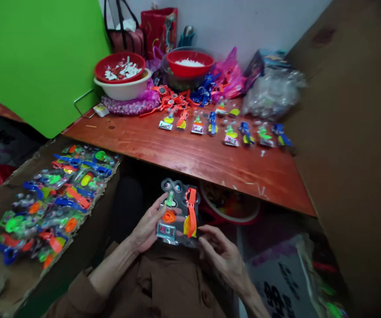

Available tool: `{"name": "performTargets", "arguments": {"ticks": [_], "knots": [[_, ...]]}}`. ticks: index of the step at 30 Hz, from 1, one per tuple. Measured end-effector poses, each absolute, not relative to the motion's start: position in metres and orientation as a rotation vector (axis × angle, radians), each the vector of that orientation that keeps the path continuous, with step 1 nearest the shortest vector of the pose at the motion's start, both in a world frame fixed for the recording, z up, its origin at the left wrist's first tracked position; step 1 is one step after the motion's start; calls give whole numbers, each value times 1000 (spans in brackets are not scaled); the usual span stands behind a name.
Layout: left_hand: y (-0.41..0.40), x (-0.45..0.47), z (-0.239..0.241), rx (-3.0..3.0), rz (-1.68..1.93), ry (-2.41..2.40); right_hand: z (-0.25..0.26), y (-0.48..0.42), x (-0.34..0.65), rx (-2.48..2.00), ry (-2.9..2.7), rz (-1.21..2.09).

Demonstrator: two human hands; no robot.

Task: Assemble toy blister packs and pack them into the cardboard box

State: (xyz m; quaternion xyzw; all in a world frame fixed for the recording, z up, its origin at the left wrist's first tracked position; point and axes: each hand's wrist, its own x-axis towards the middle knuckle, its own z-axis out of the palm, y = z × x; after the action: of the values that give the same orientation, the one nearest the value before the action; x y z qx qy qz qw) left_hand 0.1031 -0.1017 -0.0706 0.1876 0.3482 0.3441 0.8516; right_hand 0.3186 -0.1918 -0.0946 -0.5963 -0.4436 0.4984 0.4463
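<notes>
A clear plastic blister tray [181, 207] is in front of me, above my lap. In its pockets sit two eyeball toys, a green toy, an orange toy, a small silvery packet, a yellow toy and an orange toy watch [192, 207]. My left hand [149, 225] is closed on the tray's left side, thumb on top and fingers seen through the plastic beneath. At the lower right edge, my right hand [221, 249] has its thumb and index finger bent together on the tray's rim. The exact contact is hard to make out.
Several filled trays line the wooden table [183, 152]. Behind them are red bowls [120, 66], orange toy watches [173, 99] and plastic bags [273, 92]. A cardboard box [111, 181] of filled trays stands left. A tub [233, 216] sits below the table edge.
</notes>
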Motion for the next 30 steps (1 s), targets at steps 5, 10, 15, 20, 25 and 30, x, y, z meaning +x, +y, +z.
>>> {"name": "performTargets", "arguments": {"ticks": [5,10,15,20,25,30], "knots": [[-122,72,-68,346,783,811,-82,-163,326,-1599,-1432,770],[-133,59,-65,327,812,781,-61,-118,309,-1413,-1721,508],[-138,56,-64,294,820,760,-50,-88,276,-1252,-1938,445],[-143,56,-66,274,812,747,-55,-74,252,-1187,-2130,317],[-145,58,-70,271,806,760,-59,-68,239,-1218,-2184,300],[-145,60,-73,285,792,794,-58,-62,232,-1257,-2184,310]]}}
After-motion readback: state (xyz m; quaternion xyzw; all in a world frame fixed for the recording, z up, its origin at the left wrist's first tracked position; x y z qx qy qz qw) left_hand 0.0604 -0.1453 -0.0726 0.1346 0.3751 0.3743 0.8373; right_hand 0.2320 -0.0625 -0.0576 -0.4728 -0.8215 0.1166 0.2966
